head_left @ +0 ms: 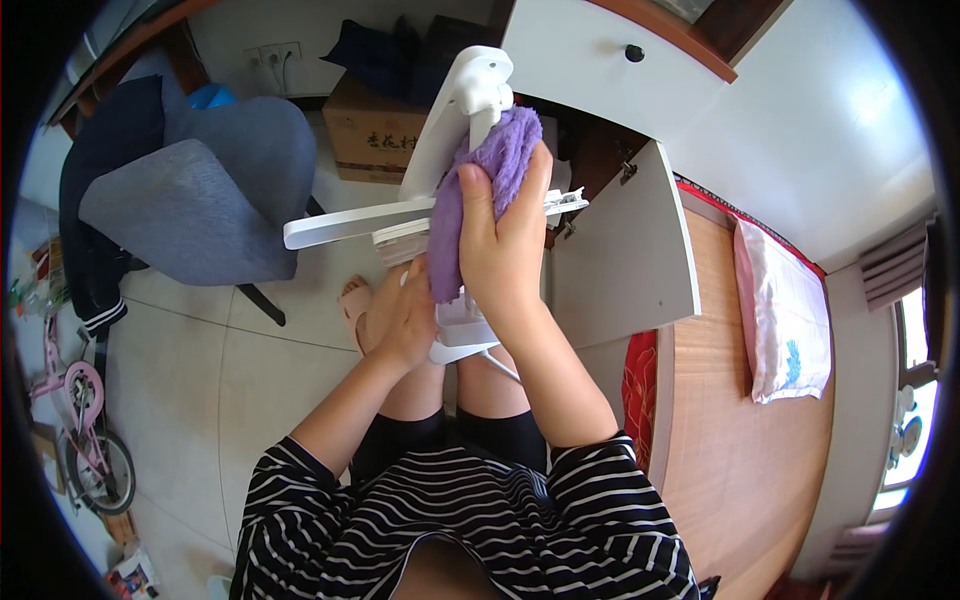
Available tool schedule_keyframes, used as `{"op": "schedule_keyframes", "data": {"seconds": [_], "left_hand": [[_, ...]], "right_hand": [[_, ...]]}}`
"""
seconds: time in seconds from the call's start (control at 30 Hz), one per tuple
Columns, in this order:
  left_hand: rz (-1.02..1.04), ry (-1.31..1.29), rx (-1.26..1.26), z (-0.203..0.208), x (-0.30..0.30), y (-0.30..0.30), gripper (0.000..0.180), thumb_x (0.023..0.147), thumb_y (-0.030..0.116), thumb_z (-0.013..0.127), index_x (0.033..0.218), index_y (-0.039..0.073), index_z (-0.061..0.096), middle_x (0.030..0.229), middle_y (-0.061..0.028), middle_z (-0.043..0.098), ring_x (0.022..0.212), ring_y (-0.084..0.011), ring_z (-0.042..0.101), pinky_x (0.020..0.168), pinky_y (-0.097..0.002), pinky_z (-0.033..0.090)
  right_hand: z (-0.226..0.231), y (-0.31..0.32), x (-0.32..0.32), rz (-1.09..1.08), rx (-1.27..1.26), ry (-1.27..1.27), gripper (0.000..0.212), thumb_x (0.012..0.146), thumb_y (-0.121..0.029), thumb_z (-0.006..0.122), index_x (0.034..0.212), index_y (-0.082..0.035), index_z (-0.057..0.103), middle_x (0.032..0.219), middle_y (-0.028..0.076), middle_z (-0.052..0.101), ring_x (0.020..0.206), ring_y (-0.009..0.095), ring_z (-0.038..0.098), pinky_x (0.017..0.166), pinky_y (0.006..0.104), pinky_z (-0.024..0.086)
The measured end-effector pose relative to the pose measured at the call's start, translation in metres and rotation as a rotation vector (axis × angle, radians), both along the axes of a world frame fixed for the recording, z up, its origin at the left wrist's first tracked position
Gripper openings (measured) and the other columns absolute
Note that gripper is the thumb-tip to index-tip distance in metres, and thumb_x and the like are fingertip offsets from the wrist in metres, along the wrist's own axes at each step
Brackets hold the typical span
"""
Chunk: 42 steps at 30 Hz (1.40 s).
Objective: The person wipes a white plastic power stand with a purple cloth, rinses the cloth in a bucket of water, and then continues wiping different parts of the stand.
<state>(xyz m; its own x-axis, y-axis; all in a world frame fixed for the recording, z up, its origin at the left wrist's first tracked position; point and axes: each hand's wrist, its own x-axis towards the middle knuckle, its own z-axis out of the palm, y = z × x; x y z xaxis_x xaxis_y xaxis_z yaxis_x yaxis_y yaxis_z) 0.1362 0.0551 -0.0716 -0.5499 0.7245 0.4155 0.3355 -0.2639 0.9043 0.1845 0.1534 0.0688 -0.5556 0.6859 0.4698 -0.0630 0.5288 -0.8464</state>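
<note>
A white jointed device (pixel 428 150) with long flat arms is held up in front of my legs; its exact kind I cannot make out. My right hand (pixel 510 250) is closed round a fluffy purple cloth (pixel 447 225), which wraps over the device's middle stem. Below the cloth, my left hand (pixel 400 318) grips the device's lower part, its fingertips partly hidden behind the cloth. One slim white arm (pixel 350 222) sticks out to the left, and a short white end piece (pixel 567 201) shows to the right of my right hand. A white cord (pixel 503 364) hangs near my knee.
An open white cabinet door (pixel 630 245) stands close to my right hand. Beyond the device is a cardboard box (pixel 372 130). A grey chair (pixel 200 200) and a pink bicycle (pixel 88 420) are at the left. At the right lies a bed (pixel 740 450) with a pillow (pixel 785 310).
</note>
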Motion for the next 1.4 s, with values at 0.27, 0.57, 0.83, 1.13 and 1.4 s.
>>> {"op": "schedule_keyframes", "data": {"seconds": [0.27,0.57,0.83,1.13,1.4], "left_hand": [[0.005,-0.525,0.174,0.047,0.015,-0.001,0.047,0.104,0.034,0.035,0.114,-0.004,0.060,0.105,-0.0151,0.067,0.097,-0.0206,0.064,0.087,-0.0275,0.047],[0.086,-0.127,0.016,0.044,0.009,0.000,0.029,0.099,0.025,0.051,0.113,0.003,0.065,0.093,-0.0116,0.070,0.087,-0.0221,0.066,0.077,-0.0289,0.048],[-0.010,-0.247,0.093,0.039,0.015,0.010,0.051,0.104,0.041,0.033,0.121,0.001,0.060,0.102,-0.0124,0.068,0.099,-0.0213,0.063,0.089,-0.0303,0.045],[-0.031,-0.342,0.052,0.042,0.014,0.020,0.052,0.103,0.041,0.038,0.127,-0.002,0.053,0.116,-0.0152,0.064,0.110,-0.0207,0.058,0.098,-0.0310,0.041],[0.088,-0.203,0.107,0.039,0.030,0.029,0.038,0.095,0.017,0.059,0.125,-0.004,0.050,0.112,-0.0101,0.058,0.107,-0.0163,0.053,0.097,-0.0309,0.039]], "right_hand": [[-0.065,-0.015,0.032,-0.035,0.333,0.137,0.066,0.079,0.005,0.063,0.137,0.007,0.030,0.123,0.030,0.048,0.108,0.044,0.052,0.094,0.0473,0.042],[-0.054,-0.020,0.051,-0.163,0.371,0.007,0.059,0.078,-0.003,0.071,0.128,0.007,0.040,0.106,0.026,0.054,0.093,0.042,0.056,0.080,0.0455,0.047],[-0.060,0.011,0.064,-0.090,-0.550,0.374,0.027,0.097,-0.016,0.059,0.118,0.002,0.058,0.107,0.008,0.064,0.095,0.015,0.060,0.087,0.0270,0.047],[-0.061,0.017,0.128,0.056,-0.415,0.504,0.058,0.103,-0.041,0.043,0.140,0.003,0.038,0.134,0.018,0.052,0.116,0.028,0.057,0.100,0.0409,0.047],[-0.122,-0.010,0.096,-0.070,0.021,-0.079,0.061,0.083,-0.005,0.069,0.135,0.003,0.038,0.125,0.019,0.053,0.115,0.030,0.055,0.099,0.0383,0.042]]}}
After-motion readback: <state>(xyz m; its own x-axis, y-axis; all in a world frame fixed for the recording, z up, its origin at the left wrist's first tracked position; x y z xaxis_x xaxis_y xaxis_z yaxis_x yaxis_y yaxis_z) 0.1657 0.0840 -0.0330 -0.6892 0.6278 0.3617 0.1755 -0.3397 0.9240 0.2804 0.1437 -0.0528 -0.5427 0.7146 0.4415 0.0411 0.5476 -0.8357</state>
